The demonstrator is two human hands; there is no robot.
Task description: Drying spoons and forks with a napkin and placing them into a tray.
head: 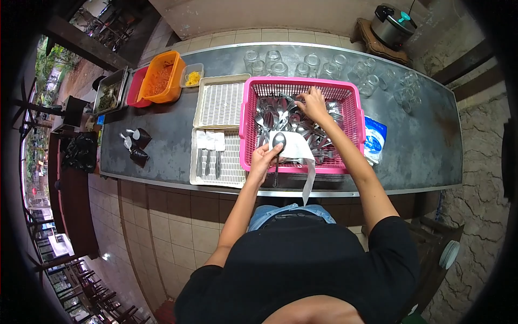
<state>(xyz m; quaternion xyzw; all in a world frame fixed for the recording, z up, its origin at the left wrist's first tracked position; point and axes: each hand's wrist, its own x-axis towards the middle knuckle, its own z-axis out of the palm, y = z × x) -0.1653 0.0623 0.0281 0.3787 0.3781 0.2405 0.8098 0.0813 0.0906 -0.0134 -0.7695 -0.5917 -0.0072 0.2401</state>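
Note:
My left hand [265, 158] pinches a metal spoon [279, 139], bowl up and handle towards me, together with a white paper napkin [297, 146] whose strip hangs past the table edge. Both are over the near side of a pink plastic basket [303, 171] of loose spoons and forks. My right hand [312, 101] reaches into the basket's far part, its fingertips at the cutlery [285, 97]; whether they grip a piece I cannot tell. Left of the basket, several cutlery pieces with napkin-wrapped ends [210, 141] lie in the nearer white plastic tray [232, 175].
Another white tray [221, 102] lies behind. Upturned glasses [279, 69] line the far side. Orange tub [174, 87], food container [193, 75] and dark knotted bags [139, 138] are at left. A blue-and-white packet [374, 139] lies right of the basket.

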